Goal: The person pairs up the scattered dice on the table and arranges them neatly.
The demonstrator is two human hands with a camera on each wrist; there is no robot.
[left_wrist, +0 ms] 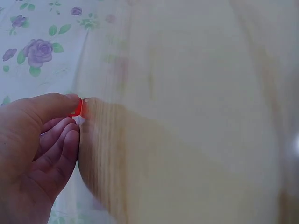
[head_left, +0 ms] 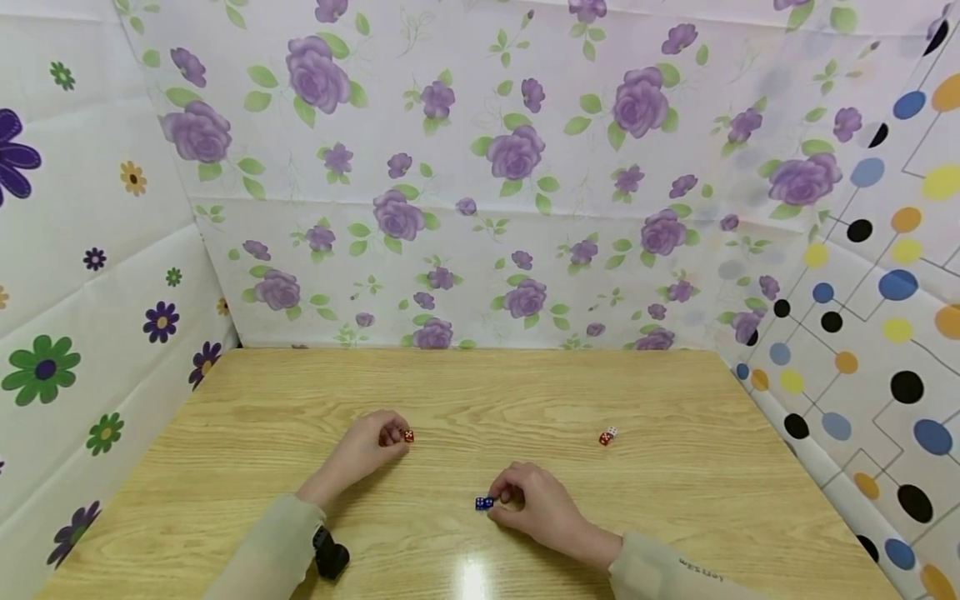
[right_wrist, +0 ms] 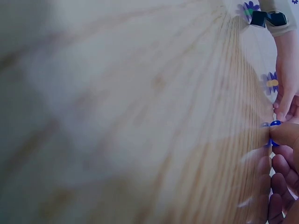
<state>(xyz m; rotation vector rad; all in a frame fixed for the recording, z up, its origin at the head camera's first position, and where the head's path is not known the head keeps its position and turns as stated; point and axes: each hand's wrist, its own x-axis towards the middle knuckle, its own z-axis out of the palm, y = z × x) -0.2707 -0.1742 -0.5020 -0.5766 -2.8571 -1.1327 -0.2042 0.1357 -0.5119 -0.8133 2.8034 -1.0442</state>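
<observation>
In the head view my left hand (head_left: 369, 446) pinches a red die (head_left: 408, 436) with white pips between thumb and fingertips, low over the table at centre left. The left wrist view shows the same red die (left_wrist: 77, 108) partly covered by the thumb. Nearer the front, my right hand (head_left: 542, 507) reaches in from the right. Its thumb and index finger grip a blue die (head_left: 489, 502), which sits side by side with a second blue die (head_left: 480, 503). From the right wrist, a bit of blue (right_wrist: 275, 125) shows past the thumb, while the other fingers curl underneath.
On the right half of the wooden table (head_left: 480, 383), a red die (head_left: 605, 438) and a white die (head_left: 612, 432) lie close together. A black wrist camera (head_left: 330, 553) is strapped at my left sleeve. Patterned cloth walls stand behind and on both sides.
</observation>
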